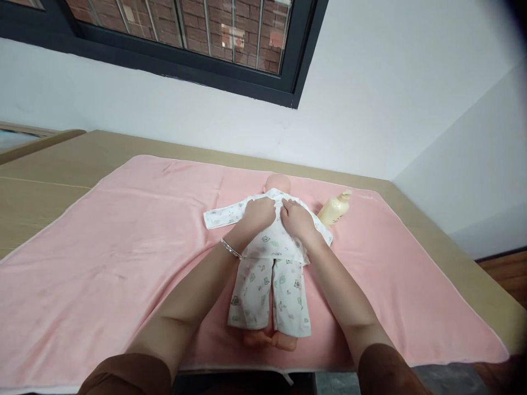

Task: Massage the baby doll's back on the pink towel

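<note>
A baby doll (278, 183) lies on its back on a pink towel (123, 241), dressed in a white printed top (274, 241) and matching trousers (272, 291). My left hand (259, 214) rests on the doll's chest, fingers curled and pinching the top's fabric near the collar. My right hand (295, 218) sits beside it on the chest, fingers bent onto the same fabric. The two hands nearly touch at the middle of the top. One sleeve of the top stretches out to the left. A thin bracelet (231, 248) circles my left wrist.
A cream lotion bottle (335, 210) lies on the towel just right of the doll's shoulder. The towel covers a wooden table (37, 192) that stands against a white wall under a dark-framed window (230, 82). The table's right edge drops to a wooden floor.
</note>
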A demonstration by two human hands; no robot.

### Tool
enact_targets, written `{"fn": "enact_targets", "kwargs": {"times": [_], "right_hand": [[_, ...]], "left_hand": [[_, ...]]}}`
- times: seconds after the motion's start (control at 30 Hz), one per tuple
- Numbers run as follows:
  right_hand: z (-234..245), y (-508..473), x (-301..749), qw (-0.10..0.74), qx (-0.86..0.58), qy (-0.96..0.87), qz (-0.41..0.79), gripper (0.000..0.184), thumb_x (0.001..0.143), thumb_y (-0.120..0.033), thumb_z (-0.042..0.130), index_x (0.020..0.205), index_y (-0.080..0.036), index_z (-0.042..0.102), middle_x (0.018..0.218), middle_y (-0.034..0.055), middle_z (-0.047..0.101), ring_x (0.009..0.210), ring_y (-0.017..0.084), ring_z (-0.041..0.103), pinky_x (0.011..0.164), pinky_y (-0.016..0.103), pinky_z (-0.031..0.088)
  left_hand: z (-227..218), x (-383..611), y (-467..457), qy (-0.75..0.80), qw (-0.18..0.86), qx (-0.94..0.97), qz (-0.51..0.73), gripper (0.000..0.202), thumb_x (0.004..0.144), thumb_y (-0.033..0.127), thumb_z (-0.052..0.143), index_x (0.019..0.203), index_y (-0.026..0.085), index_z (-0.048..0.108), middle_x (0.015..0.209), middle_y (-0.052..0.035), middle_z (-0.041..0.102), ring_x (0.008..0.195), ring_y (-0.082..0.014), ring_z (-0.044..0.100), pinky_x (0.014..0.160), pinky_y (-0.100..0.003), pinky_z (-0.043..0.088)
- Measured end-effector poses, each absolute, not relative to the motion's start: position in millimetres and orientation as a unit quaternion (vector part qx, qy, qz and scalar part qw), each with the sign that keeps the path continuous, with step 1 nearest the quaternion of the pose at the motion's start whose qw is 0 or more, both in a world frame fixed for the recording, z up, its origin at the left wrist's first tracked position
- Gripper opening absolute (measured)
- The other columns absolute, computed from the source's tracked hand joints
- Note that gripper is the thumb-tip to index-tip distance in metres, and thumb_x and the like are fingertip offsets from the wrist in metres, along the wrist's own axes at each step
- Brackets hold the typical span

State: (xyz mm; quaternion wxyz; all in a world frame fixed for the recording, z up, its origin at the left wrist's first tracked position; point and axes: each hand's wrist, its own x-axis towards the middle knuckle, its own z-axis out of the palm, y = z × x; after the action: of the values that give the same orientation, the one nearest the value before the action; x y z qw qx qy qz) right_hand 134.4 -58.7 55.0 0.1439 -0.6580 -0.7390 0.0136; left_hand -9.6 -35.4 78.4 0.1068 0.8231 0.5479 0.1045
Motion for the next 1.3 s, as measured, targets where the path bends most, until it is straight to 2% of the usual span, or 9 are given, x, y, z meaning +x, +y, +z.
{"fn": "enact_targets", "kwargs": {"times": [0.1, 0.23, 0.37, 0.47, 0.6, 0.77, 0.9, 1.07, 1.3], "right_hand": [[66.5, -70.0, 126.9, 0.107, -0.66, -0.744, 0.007, 0.036, 0.098, -0.025, 0.035, 0.113, -0.017, 0.067, 0.113, 0.0145, 0.069, 0.102, 0.029, 0.064, 0.082, 0.037, 0.047], [68.4, -70.0, 127.5, 0.107, -0.669, -0.736, 0.012, 0.037, 0.1, -0.028, 0.034, 0.108, -0.019, 0.069, 0.11, 0.0124, 0.07, 0.099, 0.028, 0.065, 0.08, 0.036, 0.047], [58.7, -57.4, 139.6, 0.167, -0.658, -0.733, 0.044, 0.04, 0.101, -0.033, 0.035, 0.128, -0.021, 0.062, 0.133, 0.011, 0.063, 0.123, 0.028, 0.057, 0.095, 0.037, 0.045], [56.8, -52.7, 145.5, 0.192, -0.651, -0.732, 0.057, 0.042, 0.1, -0.034, 0.038, 0.135, -0.019, 0.057, 0.143, 0.0113, 0.056, 0.137, 0.027, 0.046, 0.104, 0.037, 0.041], [65.2, -60.4, 140.6, 0.158, -0.653, -0.739, 0.043, 0.034, 0.098, -0.031, 0.039, 0.114, -0.02, 0.067, 0.116, 0.0103, 0.07, 0.108, 0.026, 0.062, 0.085, 0.032, 0.046], [71.9, -71.7, 129.9, 0.11, -0.679, -0.726, 0.004, 0.031, 0.095, -0.03, 0.042, 0.09, -0.02, 0.071, 0.094, 0.0095, 0.073, 0.084, 0.023, 0.065, 0.067, 0.029, 0.039], [66.9, -64.7, 137.5, 0.153, -0.68, -0.716, 0.041, 0.036, 0.099, -0.035, 0.038, 0.103, -0.023, 0.072, 0.1, 0.0066, 0.073, 0.093, 0.023, 0.065, 0.069, 0.028, 0.04], [62.2, -56.8, 143.3, 0.191, -0.675, -0.711, 0.041, 0.036, 0.098, -0.034, 0.042, 0.122, -0.023, 0.066, 0.111, 0.0072, 0.072, 0.104, 0.024, 0.063, 0.078, 0.028, 0.043], [75.3, -73.6, 130.2, 0.106, -0.688, -0.718, 0.02, 0.032, 0.095, -0.034, 0.044, 0.087, -0.021, 0.072, 0.088, 0.0086, 0.073, 0.081, 0.023, 0.064, 0.067, 0.03, 0.037]], "left_hand": [[87.2, -7.6, -43.0, 0.537, 0.105, 0.833, 0.082, 0.032, 0.094, 0.023, 0.04, 0.099, 0.017, 0.07, 0.105, -0.0119, 0.074, 0.098, -0.0261, 0.069, 0.086, -0.036, 0.052], [81.3, -8.0, -36.8, 0.553, 0.112, 0.819, 0.107, 0.029, 0.093, 0.022, 0.041, 0.096, 0.019, 0.07, 0.106, -0.0098, 0.074, 0.102, -0.0237, 0.068, 0.092, -0.035, 0.05], [64.2, -9.8, -23.1, 0.556, 0.106, 0.809, 0.16, 0.033, 0.096, 0.029, 0.038, 0.113, 0.02, 0.065, 0.122, -0.0105, 0.068, 0.115, -0.0256, 0.063, 0.105, -0.044, 0.045], [61.9, -10.5, -21.2, 0.556, 0.116, 0.807, 0.162, 0.036, 0.096, 0.031, 0.036, 0.117, 0.02, 0.063, 0.129, -0.0122, 0.064, 0.12, -0.0262, 0.061, 0.105, -0.044, 0.045], [77.6, -10.1, -33.3, 0.539, 0.139, 0.821, 0.128, 0.03, 0.094, 0.032, 0.042, 0.1, 0.019, 0.069, 0.113, -0.0119, 0.072, 0.105, -0.0267, 0.067, 0.091, -0.038, 0.051], [89.4, -9.1, -42.7, 0.547, 0.142, 0.819, 0.1, 0.025, 0.086, 0.018, 0.046, 0.089, 0.018, 0.07, 0.101, -0.0109, 0.075, 0.095, -0.0256, 0.07, 0.083, -0.035, 0.052], [74.8, -9.2, -31.2, 0.565, 0.145, 0.794, 0.17, 0.031, 0.088, 0.02, 0.042, 0.102, 0.02, 0.07, 0.114, -0.0108, 0.073, 0.109, -0.0265, 0.066, 0.094, -0.038, 0.05], [63.0, -6.5, -25.7, 0.559, 0.128, 0.794, 0.204, 0.038, 0.096, 0.035, 0.037, 0.116, 0.02, 0.065, 0.128, -0.0123, 0.065, 0.123, -0.0257, 0.058, 0.103, -0.04, 0.047], [88.1, -7.1, -50.4, 0.513, 0.134, 0.843, 0.093, 0.031, 0.09, 0.018, 0.039, 0.1, 0.018, 0.068, 0.108, -0.0126, 0.072, 0.098, -0.0261, 0.068, 0.085, -0.038, 0.052]]}}
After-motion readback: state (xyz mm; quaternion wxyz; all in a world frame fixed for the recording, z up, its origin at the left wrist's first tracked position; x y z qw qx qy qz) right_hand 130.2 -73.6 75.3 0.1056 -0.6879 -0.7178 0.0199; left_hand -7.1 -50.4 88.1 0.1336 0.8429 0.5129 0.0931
